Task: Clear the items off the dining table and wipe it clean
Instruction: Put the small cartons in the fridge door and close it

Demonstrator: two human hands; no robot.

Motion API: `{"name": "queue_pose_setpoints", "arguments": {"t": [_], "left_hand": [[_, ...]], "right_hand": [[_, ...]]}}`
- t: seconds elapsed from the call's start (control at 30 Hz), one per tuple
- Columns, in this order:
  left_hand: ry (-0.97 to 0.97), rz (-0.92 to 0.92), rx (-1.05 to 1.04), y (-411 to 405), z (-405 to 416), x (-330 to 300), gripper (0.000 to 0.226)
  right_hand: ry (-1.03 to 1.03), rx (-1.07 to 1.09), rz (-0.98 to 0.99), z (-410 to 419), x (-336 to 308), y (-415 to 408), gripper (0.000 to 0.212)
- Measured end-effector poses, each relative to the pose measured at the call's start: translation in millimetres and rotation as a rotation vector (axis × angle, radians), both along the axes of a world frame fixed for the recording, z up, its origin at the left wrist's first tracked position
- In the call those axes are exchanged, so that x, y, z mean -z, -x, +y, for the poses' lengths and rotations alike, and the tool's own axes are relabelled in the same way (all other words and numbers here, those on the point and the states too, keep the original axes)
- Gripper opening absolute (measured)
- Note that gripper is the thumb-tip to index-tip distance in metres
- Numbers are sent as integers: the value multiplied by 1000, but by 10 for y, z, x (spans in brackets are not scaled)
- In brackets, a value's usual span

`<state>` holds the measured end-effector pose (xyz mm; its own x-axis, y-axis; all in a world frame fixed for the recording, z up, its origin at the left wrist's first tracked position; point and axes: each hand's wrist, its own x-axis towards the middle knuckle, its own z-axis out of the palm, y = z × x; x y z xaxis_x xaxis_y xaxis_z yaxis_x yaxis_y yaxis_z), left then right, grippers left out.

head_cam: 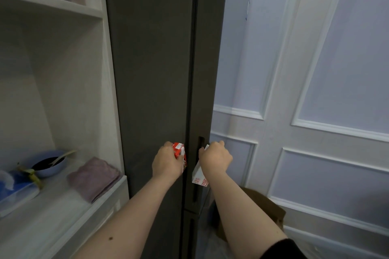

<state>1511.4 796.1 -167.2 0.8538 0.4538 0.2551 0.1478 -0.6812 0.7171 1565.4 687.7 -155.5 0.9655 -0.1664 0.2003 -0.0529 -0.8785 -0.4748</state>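
Our left hand (167,161) is clamped on the red carton (179,153); our right hand (214,159) pinches the white carton (199,175) at the door handle (200,143). We should hook spare fingers and pull gently.

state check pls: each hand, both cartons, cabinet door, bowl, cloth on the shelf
left hand: shut on red carton
red carton: held, against the door front
right hand: shut on white carton, at the door's edge
white carton: held, tilted
dark cabinet door: cannot tell if ajar
blue bowl: on shelf, utensil inside
purple cloth: folded, on shelf
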Motion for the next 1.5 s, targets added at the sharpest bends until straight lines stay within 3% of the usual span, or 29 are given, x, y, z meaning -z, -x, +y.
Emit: {"name": "queue_pose_setpoints", "arguments": {"t": [0.1,0.63,0.77,1.07,1.5], "left_hand": [[-15,27,-1,-16,-13,1,41],[-11,32,-81,70,-265,-34,45],[-8,20,-95,105,-178,-69,46],[-9,-6,-136,52,-109,-148,42],[-8,25,-146,29,-340,-67,40]], "right_hand": [[-61,1,64,22,-69,-32,18],[-144,-88,32,-161,-23,-31,29],[-125,-78,67,-100,-50,-49,20],[107,-131,92,-71,-64,-138,25],[108,-212,-37,-341,55,-160,34]]}}
